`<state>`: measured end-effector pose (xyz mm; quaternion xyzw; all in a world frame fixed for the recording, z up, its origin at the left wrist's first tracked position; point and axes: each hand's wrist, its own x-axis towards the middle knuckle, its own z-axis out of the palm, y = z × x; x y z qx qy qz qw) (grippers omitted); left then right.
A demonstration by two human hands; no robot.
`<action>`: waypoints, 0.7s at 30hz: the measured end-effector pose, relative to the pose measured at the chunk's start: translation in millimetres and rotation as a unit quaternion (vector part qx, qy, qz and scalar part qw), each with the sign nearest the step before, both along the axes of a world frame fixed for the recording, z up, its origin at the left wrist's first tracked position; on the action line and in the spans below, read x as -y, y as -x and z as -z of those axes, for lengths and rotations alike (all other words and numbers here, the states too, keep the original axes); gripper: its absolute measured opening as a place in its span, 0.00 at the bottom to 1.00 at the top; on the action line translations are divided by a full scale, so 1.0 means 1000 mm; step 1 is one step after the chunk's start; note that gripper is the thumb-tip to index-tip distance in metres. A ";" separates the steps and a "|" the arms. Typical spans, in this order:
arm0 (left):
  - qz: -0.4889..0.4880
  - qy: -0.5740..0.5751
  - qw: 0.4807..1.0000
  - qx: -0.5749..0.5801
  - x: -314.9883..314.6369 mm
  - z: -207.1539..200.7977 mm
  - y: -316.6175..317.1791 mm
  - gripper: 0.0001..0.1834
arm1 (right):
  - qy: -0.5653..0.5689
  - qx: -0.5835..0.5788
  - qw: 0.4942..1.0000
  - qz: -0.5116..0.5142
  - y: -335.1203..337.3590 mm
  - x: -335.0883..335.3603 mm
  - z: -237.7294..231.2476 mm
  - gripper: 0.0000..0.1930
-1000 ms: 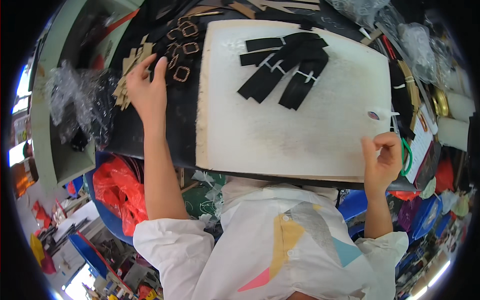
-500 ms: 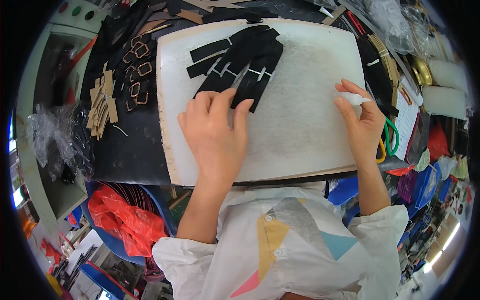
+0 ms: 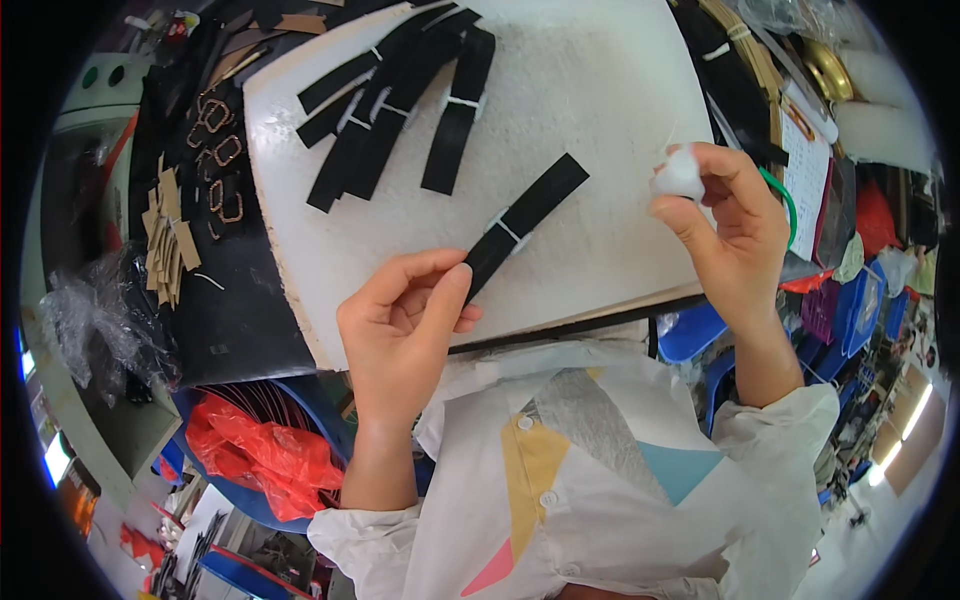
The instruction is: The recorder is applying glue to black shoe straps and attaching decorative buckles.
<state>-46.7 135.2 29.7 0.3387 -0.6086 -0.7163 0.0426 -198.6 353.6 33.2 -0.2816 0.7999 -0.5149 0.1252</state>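
My left hand (image 3: 405, 310) pinches the near end of a black strap (image 3: 545, 203) between thumb and fingers. The strap slants up to the right over the white board (image 3: 590, 100), with a pale band and clear piece around its middle. In my right hand (image 3: 735, 215), at the board's right edge, is a small white squeeze bottle (image 3: 679, 174), gripped by thumb and fingers; its thin tip points up. Farther up the board, several similar black straps (image 3: 385, 110) lie fanned and overlapping, each with a pale band across it.
Left of the board lie copper-coloured rectangular rings (image 3: 222, 150) and a heap of brown card strips (image 3: 170, 245). Green-handled scissors (image 3: 785, 205) and a written sheet (image 3: 805, 190) are beside my right hand. A blue bin (image 3: 335, 420) with a red plastic bag (image 3: 250, 455) stands below the table's left edge.
My left hand has drawn one strap off the pile toward me and raised its end. The bottle in my right hand has turned from pointing right to pointing up. The view has shifted.
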 end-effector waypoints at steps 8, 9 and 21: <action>0.006 0.119 0.993 -0.016 -0.013 0.005 -0.007 0.09 | -0.087 -0.353 0.920 -0.144 -0.002 0.027 -0.008 0.19; 0.003 0.125 0.992 -0.017 -0.013 0.006 -0.007 0.09 | -0.095 -0.380 0.908 -0.145 -0.003 0.029 -0.009 0.20; 0.045 0.166 0.985 -0.030 -0.009 0.010 -0.010 0.11 | -0.136 -0.498 0.829 -0.215 -0.013 0.048 -0.010 0.22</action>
